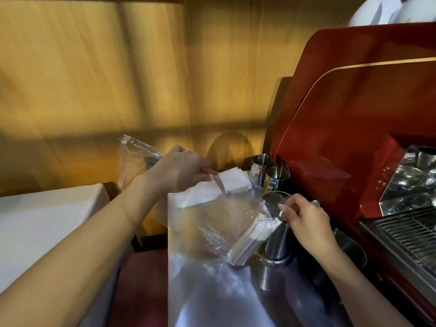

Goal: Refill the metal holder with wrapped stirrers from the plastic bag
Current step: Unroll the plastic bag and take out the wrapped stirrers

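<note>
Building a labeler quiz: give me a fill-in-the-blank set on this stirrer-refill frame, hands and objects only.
1. The left hand holds up the clear plastic ____.
2. The right hand grips the rim of the tilted ____ cylindrical holder.
3. The bundle of white paper-wrapped stirrers lies slanted against the holder's ____.
4. The large espresso machine on the right is ____ in colour.

Missing words: bag; metal; mouth; red

A café bar is showing itself here: a red espresso machine (354, 119) is standing on a steel counter (212, 291), with metal milk pitchers (260, 165) and stacked napkins (233, 180) sitting beside it.
</note>
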A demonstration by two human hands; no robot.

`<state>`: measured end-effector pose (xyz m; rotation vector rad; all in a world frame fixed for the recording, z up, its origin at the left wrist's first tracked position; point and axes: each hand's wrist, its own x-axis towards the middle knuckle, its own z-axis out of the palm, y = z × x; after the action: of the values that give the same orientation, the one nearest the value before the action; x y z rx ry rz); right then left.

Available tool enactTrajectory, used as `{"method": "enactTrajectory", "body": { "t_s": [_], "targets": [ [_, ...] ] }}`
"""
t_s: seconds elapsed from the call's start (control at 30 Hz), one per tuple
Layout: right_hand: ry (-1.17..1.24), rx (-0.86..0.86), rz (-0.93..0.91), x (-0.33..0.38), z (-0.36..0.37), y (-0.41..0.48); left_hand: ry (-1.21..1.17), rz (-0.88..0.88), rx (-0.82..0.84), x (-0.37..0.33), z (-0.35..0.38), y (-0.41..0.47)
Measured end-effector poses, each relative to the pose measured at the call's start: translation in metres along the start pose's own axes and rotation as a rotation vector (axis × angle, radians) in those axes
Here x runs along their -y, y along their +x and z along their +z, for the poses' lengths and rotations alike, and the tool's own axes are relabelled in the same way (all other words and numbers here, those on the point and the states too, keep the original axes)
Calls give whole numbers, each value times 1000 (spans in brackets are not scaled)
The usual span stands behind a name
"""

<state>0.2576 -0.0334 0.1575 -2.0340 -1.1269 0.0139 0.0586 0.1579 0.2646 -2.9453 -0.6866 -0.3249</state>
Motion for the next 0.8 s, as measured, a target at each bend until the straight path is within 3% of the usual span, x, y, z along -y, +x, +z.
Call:
{"method": "enactTrajectory", "body": {
  "t_s": [0.2,0.3,0.47,0.63,0.8],
  "targets": [
    [26,100,97,23,-3,9,-8,-35,42,10,1,-6],
    [-46,133,34,36,-8,22,-2,-75,50,21,5,-14],
    [75,299,-104,56,-2,43,-106,-207,148,42,18,-34],
    [234,448,-81,72,42,46,-211,-306,213,62,37,-59],
    [183,522,-145,86,69,51,-253,-386,171,75,47,-83]
  ]
}}
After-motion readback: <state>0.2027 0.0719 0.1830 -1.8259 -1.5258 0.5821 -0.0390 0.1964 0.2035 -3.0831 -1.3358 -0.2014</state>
